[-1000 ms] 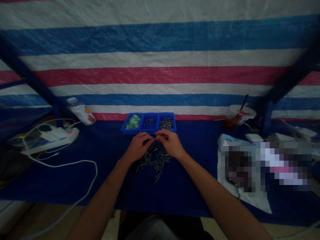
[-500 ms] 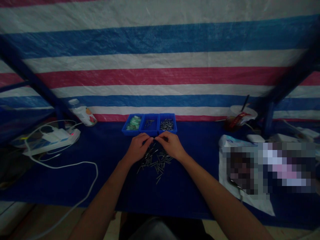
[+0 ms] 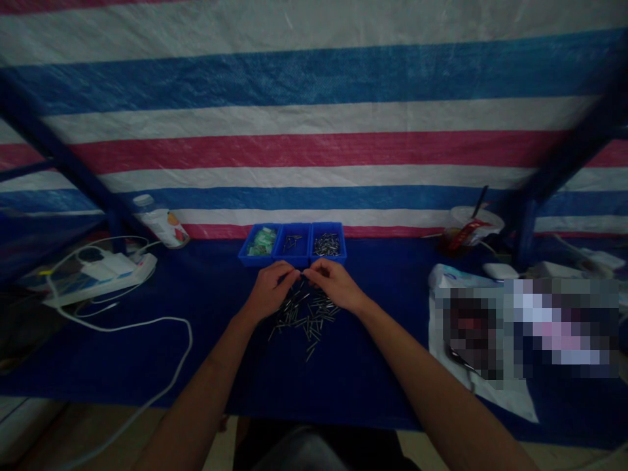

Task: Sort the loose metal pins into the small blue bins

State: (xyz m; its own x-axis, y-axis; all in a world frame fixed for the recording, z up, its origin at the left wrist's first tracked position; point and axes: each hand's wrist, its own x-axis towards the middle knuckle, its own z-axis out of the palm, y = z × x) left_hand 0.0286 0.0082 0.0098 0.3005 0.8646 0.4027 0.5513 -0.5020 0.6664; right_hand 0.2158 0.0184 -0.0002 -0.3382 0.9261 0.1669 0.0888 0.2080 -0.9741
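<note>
My left hand (image 3: pixel 271 288) and my right hand (image 3: pixel 335 282) meet almost fingertip to fingertip above a pile of thin metal pins (image 3: pixel 311 320) on the blue table. Both are closed in a pinch. Whatever lies between the fingertips is too small and dark to name. Just beyond the hands stand three joined blue trays. Small green-and-clear pieces fill the left tray (image 3: pixel 242 260). A few thin metal parts lie in the middle tray (image 3: pixel 300 256), and many short metal parts are heaped in the right tray (image 3: pixel 344 252).
A white power strip (image 3: pixel 135 269) with a cable (image 3: pixel 167 320) lies on the left, near a bottle (image 3: pixel 164 226). To the right are a drink cup (image 3: pixel 468 229) with a straw and a white plastic sheet (image 3: pixel 505 396). Striped tarpaulin (image 3: pixel 314 150) hangs behind the table.
Both hands stay pinched in nearly the same place, with only a very slight shift at the fingertips. The pins and trays look the same.
</note>
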